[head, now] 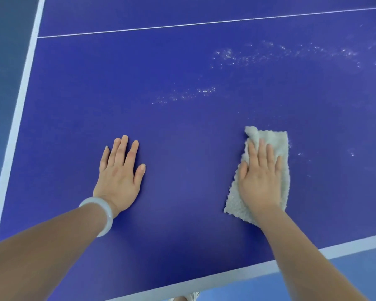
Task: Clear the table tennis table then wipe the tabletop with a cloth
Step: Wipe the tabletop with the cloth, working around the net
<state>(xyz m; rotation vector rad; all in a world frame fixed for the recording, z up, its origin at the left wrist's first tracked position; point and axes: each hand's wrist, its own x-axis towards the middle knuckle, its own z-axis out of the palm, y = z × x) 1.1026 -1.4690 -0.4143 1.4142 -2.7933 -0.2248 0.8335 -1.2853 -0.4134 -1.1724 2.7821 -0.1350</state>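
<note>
Head view: right hand presses flat on soft, light cloth near table edge; left hand flat, empty, braces.

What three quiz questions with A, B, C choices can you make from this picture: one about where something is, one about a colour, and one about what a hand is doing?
1. Where is the cloth?
A) under the right hand
B) hanging off the table edge
C) on the floor

2. What colour is the tabletop?
A) green
B) blue
C) red

3. How does the left hand lie?
A) curled in a fist
B) pinching a ball
C) flat on the tabletop, fingers straight

Answers:
1 A: the right hand presses flat on the cloth, which lies on the tabletop.
2 B: the whole surface shows blue.
3 C: its fingers are straight and its palm is down on bare tabletop, holding nothing.
</note>
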